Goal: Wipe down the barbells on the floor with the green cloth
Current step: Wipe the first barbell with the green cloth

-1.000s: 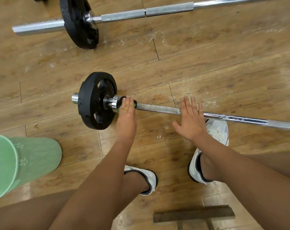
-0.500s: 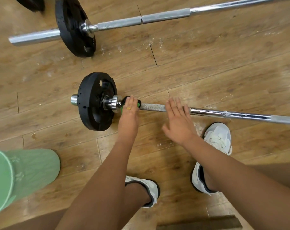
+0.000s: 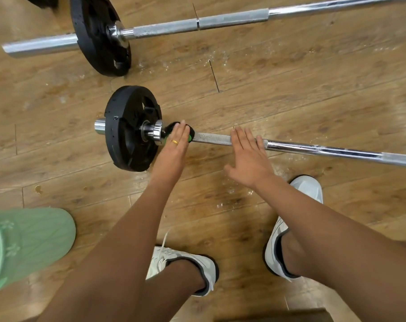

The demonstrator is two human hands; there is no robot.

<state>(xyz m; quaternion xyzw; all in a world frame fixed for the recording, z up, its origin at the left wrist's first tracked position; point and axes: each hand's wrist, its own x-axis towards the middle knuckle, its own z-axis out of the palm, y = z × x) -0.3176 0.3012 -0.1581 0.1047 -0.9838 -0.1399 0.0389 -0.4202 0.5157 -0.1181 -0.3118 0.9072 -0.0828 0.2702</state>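
1. Cloth (image 3: pixel 189 137) stays on the near bar (image 3: pixel 325 151) beside the collar (image 3: pixel 158 135), pressed under the left hand's (image 3: pixel 174 151) flat fingers.
2. Flat and open, the right hand (image 3: pixel 248 159) has slid leftward along it.
3. Wiping looks barely begun; the far bar (image 3: pixel 232 20) waits.

Just right of the black plate (image 3: pixel 125 135), my left hand (image 3: pixel 175 145) covers most of the green cloth (image 3: pixel 189 137) and hides my thumb, while far to the plate's right the near barbell (image 3: pixel 313 149) and far barbell (image 3: pixel 232 20) run off the edge, as does the green bucket (image 3: pixel 30 240) to its lower left.
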